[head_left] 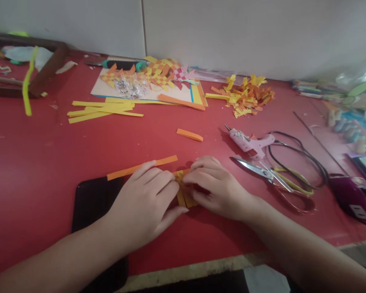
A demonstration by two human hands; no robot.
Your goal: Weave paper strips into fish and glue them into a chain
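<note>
Between my two hands, low over the red table, is a small piece of woven yellow and orange paper strips [183, 198]. My left hand [151, 199] pinches its left side, thumb below and fingers above. On the right side, my right hand [215, 185] grips it with bent fingers, which hide much of the paper. A flat orange paper strip [134, 169] lies just beyond my left fingers, its left end over a black phone [91, 199]. Farther off lies a short folded orange strip [189, 135].
Scissors [270, 175] and a pink glue gun [250, 142] with its black cord lie to the right. Yellow strips [100, 110], woven pieces [163, 73] and a pile of paper scraps [247, 95] sit farther back. A brown wooden frame [53, 61] stands at the back left.
</note>
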